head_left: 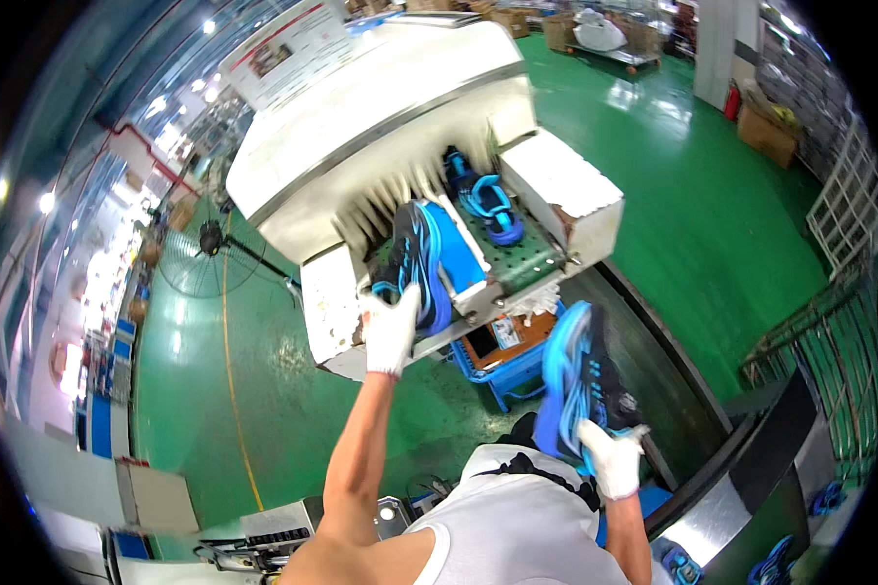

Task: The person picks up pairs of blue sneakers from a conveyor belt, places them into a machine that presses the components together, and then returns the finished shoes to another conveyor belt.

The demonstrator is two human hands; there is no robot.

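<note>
My left hand (391, 331), in a white glove, grips the heel end of a black and blue sports shoe (421, 261). That shoe lies tilted on its side at the left lane of a white machine (390, 127), by the strip curtain (385, 207). On my right, my other gloved hand (615, 458) is closed on the heel end of a similar sports shoe (568, 375), held toe up in front of the machine. A third shoe (493, 207) sits on the green perforated bed (532, 265) of the right lane, its toe near the strips. A blue divider (460, 249) stands between the lanes.
Below the machine's mouth stands a blue cart (505, 375) with a brown top and small items. A long metal trough (644, 341) runs along my right, with more shoes (773, 564) at the lower right. A fan (212, 239) stands left; a wire rack (819, 361) stands right.
</note>
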